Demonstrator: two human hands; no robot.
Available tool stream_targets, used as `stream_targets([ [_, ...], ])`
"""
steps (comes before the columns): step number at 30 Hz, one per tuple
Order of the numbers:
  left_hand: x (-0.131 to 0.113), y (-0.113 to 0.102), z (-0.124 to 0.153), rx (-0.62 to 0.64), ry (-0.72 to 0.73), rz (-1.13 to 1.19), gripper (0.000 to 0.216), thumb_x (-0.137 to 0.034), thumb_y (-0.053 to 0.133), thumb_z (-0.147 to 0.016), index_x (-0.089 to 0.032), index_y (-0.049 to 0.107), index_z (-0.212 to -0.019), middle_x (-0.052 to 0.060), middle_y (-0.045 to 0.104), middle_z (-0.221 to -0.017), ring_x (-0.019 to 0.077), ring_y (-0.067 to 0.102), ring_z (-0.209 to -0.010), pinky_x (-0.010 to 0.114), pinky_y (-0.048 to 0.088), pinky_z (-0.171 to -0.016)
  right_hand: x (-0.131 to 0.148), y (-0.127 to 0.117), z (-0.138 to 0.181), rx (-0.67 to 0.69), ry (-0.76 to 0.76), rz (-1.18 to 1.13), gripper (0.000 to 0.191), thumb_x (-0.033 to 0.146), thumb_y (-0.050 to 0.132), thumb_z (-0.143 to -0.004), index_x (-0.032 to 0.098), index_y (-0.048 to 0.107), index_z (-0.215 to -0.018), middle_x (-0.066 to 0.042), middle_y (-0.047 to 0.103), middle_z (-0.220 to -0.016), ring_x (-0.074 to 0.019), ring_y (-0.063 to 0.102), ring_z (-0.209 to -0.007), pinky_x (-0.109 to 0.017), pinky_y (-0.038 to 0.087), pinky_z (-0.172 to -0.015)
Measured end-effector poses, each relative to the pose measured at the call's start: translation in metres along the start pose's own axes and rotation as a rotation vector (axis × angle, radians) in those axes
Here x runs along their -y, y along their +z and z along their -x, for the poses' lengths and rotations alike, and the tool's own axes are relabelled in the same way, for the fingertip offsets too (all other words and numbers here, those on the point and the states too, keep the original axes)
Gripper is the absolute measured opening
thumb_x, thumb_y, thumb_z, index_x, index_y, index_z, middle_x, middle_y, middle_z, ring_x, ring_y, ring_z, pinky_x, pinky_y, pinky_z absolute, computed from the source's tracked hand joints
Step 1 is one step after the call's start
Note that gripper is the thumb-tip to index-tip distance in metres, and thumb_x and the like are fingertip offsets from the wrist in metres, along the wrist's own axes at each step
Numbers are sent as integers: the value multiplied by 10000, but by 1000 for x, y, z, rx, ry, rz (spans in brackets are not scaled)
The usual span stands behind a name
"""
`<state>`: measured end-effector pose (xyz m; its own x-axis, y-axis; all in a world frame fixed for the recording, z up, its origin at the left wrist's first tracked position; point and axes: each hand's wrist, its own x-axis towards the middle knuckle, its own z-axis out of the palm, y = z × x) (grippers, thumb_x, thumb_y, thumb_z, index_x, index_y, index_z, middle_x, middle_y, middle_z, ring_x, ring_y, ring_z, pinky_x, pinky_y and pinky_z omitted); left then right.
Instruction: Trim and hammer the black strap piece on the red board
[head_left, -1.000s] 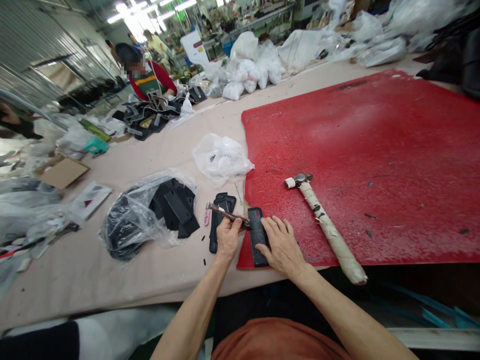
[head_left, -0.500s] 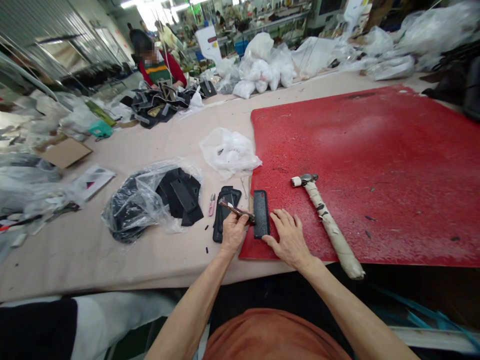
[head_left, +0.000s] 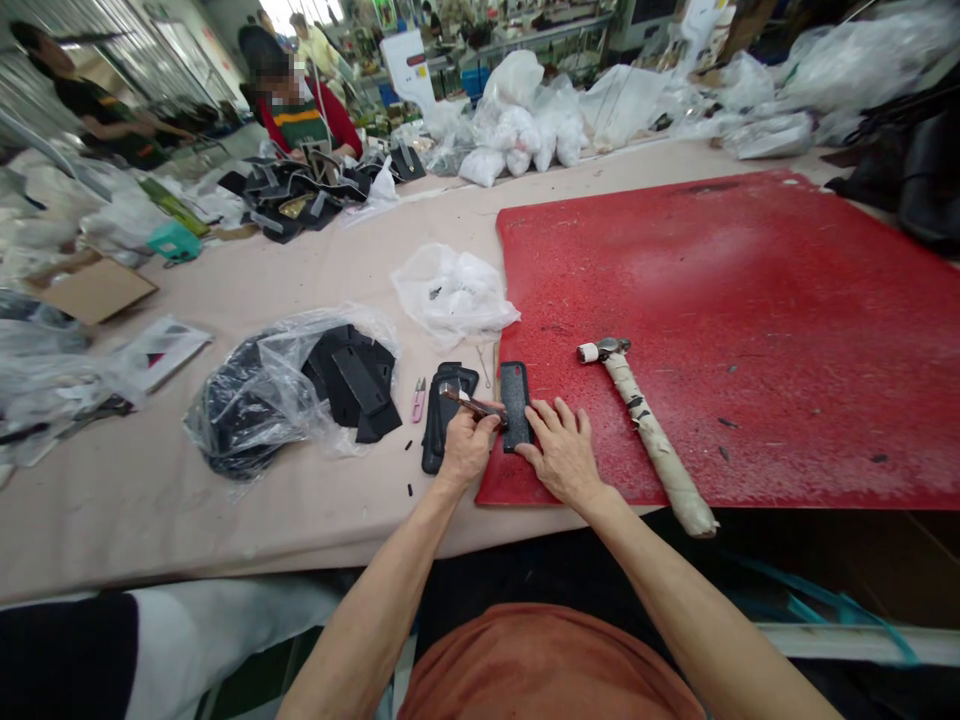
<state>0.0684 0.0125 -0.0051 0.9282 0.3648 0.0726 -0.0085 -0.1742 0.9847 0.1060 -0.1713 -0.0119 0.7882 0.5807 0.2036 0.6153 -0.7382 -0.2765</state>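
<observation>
Just one black strip (head_left: 516, 403) under the flat right hand (head_left: 562, 455); left hand (head_left: 466, 445) grips one punch (head_left: 472, 403).

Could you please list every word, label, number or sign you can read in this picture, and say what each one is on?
No text can be read.
White sign board at the far end of the table: a red mark and dark print, too small and blurred to read.
White printed card on the table at left: a dark and red graphic, no legible words.
Black piece under the hands: no print visible.

Long beige worktable (head_left: 300, 520) in a bright, cluttered workshop.
</observation>
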Motion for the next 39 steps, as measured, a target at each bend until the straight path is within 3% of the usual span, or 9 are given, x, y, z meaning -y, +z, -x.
stream_targets([
  [6,-5,3,-3,56,41,-80,168,-215,577,-887,-169,695,-997,70,728,-997,187,688,-907,313,556,-858,-2,3,-5,-9,-10,-39,551,457,533,-960,159,486,-1422,-119,457,-1508,-361,302,-1412,-605,213,-1139],
  [11,-6,1,2,84,80,-97,166,-214,561,-904,-184,696,-995,60,726,-1013,188,683,-945,312,552,-883,-5,2,-4,-4,-17,-67,502,369,553,-937,176,520,-1400,-109,462,-1503,-368,305,-1408,-618,198,-1141],
  [16,-6,2,4,123,70,-147,165,-201,577,-895,-203,704,-1001,45,733,-1030,181,684,-939,307,554,-879,-2,2,-5,-9,11,-71,515,397,565,-933,206,520,-1409,-96,457,-1507,-364,299,-1413,-607,194,-1154],
  [21,-6,5,5,118,108,-193,159,-194,586,-893,-212,708,-993,36,743,-1026,184,679,-972,329,528,-952,0,1,-6,-2,34,-51,511,407,564,-944,199,517,-1408,-96,441,-1517,-364,294,-1410,-601,178,-1161],
  [39,-4,5,6,106,171,-234,165,-181,577,-909,-196,703,-1013,48,740,-1025,176,682,-954,317,556,-908,3,-5,-6,-4,44,-95,529,399,577,-935,185,512,-1414,-114,441,-1515,-373,291,-1414,-606,160,-1170],
])
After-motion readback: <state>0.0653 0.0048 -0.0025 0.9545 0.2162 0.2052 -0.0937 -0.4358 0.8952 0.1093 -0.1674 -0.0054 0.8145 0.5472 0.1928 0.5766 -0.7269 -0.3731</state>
